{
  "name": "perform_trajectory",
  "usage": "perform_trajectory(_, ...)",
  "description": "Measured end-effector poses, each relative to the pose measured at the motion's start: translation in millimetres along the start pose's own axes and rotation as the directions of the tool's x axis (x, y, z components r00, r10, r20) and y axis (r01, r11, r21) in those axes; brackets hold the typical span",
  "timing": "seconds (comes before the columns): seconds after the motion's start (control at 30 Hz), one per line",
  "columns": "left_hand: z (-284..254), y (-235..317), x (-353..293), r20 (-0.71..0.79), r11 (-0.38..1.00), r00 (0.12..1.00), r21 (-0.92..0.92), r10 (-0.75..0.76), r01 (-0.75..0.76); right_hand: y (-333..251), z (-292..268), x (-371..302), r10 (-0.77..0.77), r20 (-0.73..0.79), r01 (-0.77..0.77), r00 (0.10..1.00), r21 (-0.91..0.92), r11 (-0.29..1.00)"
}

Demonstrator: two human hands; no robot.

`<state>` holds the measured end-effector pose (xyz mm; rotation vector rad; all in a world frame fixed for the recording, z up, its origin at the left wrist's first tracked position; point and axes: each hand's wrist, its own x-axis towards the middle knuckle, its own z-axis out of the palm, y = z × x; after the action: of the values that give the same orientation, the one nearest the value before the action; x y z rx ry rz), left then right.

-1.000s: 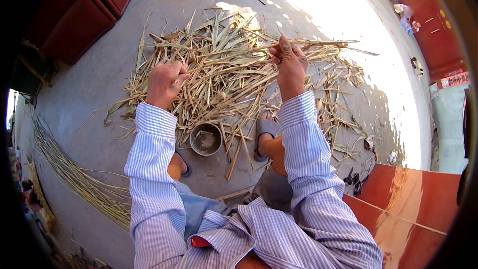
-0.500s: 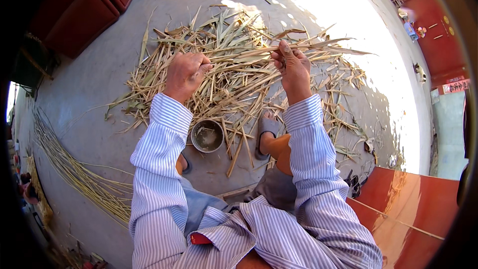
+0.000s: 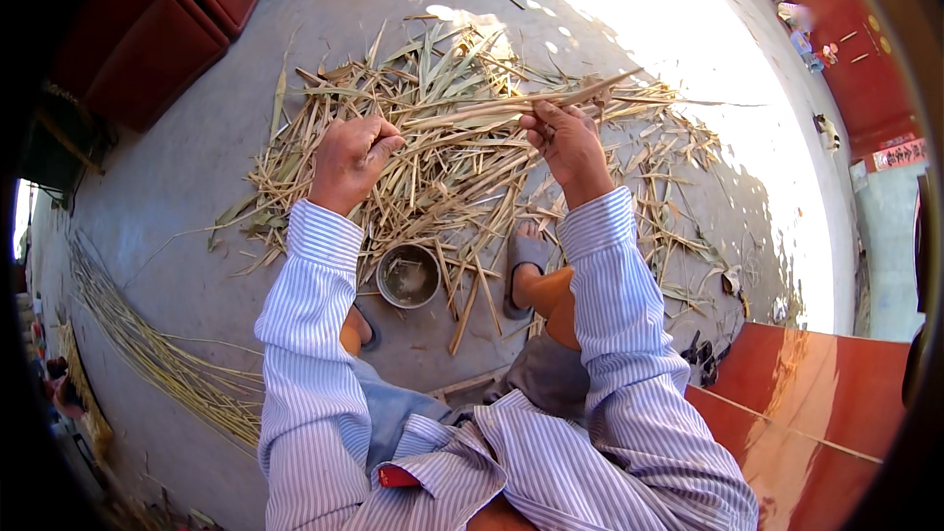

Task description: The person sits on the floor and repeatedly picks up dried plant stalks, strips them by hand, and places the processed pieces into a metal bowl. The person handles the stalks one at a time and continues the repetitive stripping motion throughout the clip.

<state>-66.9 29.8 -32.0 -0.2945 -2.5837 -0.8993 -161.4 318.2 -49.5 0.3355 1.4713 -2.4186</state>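
Floor (image 3: 187, 226) bears a pile of dry strips (image 3: 442, 187), over which the left hand (image 3: 349, 162) curls in on itself (around anything, I cannot tell) while the right hand (image 3: 570, 149), nearer, pinches a dried leaf (image 3: 596, 91) whose long axis slants left to right.

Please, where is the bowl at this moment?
In the head view, the bowl stands on the floor, just left of centre, between the sandals, at the near edge of the leaf pile.

Smooth grey floor (image 3: 197, 167) around me
Dark-red panelled furniture (image 3: 143, 54) stands to my left; white sunlight (image 3: 708, 29) glares before a red door (image 3: 870, 98) on my right.
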Motion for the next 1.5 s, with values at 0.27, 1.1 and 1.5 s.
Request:
perform_trajectory(0.27, 1.1, -3.4, 7.4, -0.022, 0.999, 1.000, 0.040, -0.023, 0.024, -11.8, -95.5, 49.8, 0.121, -0.192, 0.024, 0.974, 0.615, 0.788)
perform_trajectory(1.1, 13.4, 10.0, 5.7, -0.102, 0.999, 0.994, -0.020, -0.027, 0.025, -20.5, 10.3, -13.3, -0.245, 0.190, 0.300, 0.951, -0.366, 0.881)
perform_trajectory(1.5, 56.9, 38.3, 26.4, -0.232, 0.966, 0.941, 0.137, 0.244, -0.217, 14.4, 34.1, -23.6, -0.206, 0.297, 0.339, 0.932, -0.518, 0.785)
